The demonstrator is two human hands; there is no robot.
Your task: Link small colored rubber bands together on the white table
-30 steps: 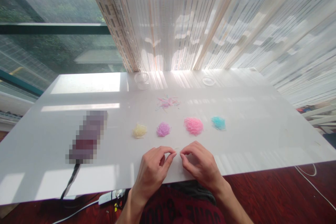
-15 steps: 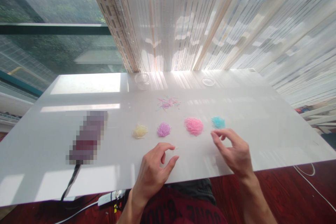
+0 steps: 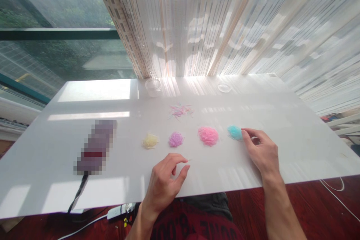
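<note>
My right hand is at the right edge of a small turquoise pile of thin short strips. Its thumb and forefinger come together there in a pinch, and anything between them is too small to make out. My left hand rests nearer the front edge, fingers curled, with a narrow gap between thumb and forefinger tips. One thin yellowish strip lies at that forefinger's tip. In a row stand a pink pile, a purple pile and a pale yellow pile.
Behind the row lies a loose mixed-colour heap of strips. A clear round container and a clear lid sit near the back of the white table. A blurred-out dark object with a black strap lies left.
My right hand has moved right and slightly away from me, from in front of the turquoise pile to its right edge, and its fingertips have closed. My left fingertips have drawn slightly closer together.
</note>
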